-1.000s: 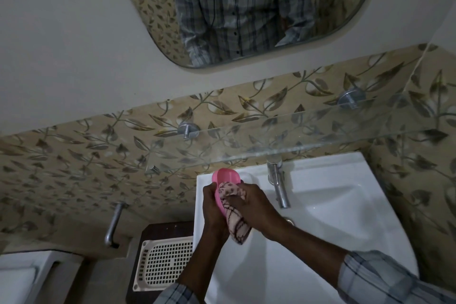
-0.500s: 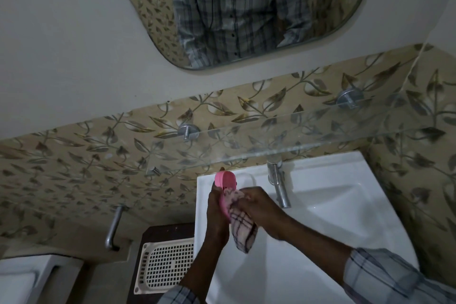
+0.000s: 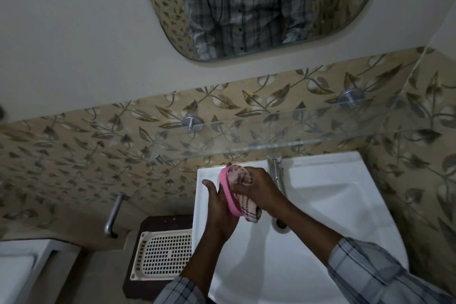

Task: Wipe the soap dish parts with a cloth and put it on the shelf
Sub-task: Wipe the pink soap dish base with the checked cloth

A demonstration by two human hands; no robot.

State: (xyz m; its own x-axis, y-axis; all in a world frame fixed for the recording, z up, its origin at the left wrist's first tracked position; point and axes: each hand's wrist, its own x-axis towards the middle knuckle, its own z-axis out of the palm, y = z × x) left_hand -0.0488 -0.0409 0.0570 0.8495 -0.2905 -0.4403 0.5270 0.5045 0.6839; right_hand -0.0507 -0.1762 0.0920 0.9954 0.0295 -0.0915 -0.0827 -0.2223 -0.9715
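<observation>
Over the sink [image 3: 333, 205]: the pink soap dish part [image 3: 230, 195] stands on its edge above the white bowl, at 8 o'clock from the tap [image 3: 276, 173].
Left hand [image 3: 219, 207]: holds the dish from 9 o'clock, palm on its back, thumb sticking up.
Right hand [image 3: 259, 187]: squeezes the checked cloth [image 3: 240, 175] and pushes it into the dish from 3 o'clock.
Slip: the dish looks smooth. A hard push could pop it out, and it would drop into the sink.
Cloth tail: it hangs down at 6 o'clock, near the drain [image 3: 280, 223], and could get wet.
Glass shelf [image 3: 271, 136]: it sits at 12 o'clock, just above the hands. A fast lift could bang the dish on its edge.
</observation>
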